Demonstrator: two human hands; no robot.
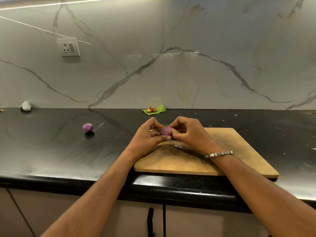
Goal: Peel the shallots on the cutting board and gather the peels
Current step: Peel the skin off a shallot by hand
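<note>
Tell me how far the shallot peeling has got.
Looks done: one purple shallot sits on the counter left of the cutting board, apparently peeled. In hand: the left hand and right hand both pinch another shallot above the board. Left: gathering; a peel scrap lies on the board.

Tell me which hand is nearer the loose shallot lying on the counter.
Left. The left hand is the one on the loose shallot's side; the right hand lies beyond it, over the cutting board.
</note>
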